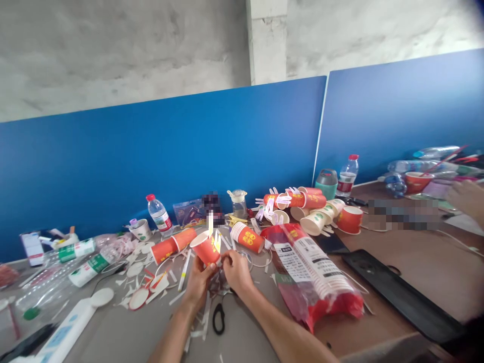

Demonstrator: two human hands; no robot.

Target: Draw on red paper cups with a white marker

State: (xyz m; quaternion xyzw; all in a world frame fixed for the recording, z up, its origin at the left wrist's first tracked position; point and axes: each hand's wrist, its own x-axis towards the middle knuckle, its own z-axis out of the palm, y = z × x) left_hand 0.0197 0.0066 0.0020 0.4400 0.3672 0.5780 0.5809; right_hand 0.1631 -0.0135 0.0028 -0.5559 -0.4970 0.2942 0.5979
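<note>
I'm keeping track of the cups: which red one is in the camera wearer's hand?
The red cup in the left hand, with a pale strip showing above its rim. The other red cups are outside the wearer's grasp.

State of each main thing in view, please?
Held red cup: mouth up, slightly tilted
Left hand: closed around the cup
Right hand: fingers curled beside the cup; grip unclear
Scissors: lying down, blades unclear
Nested red cups: lying on their side
Bagged cups: lying in plastic
Left red-capped bottle: standing, capped
Right red-capped bottle: standing, capped
Green-capped bottle: lying, capped
</note>
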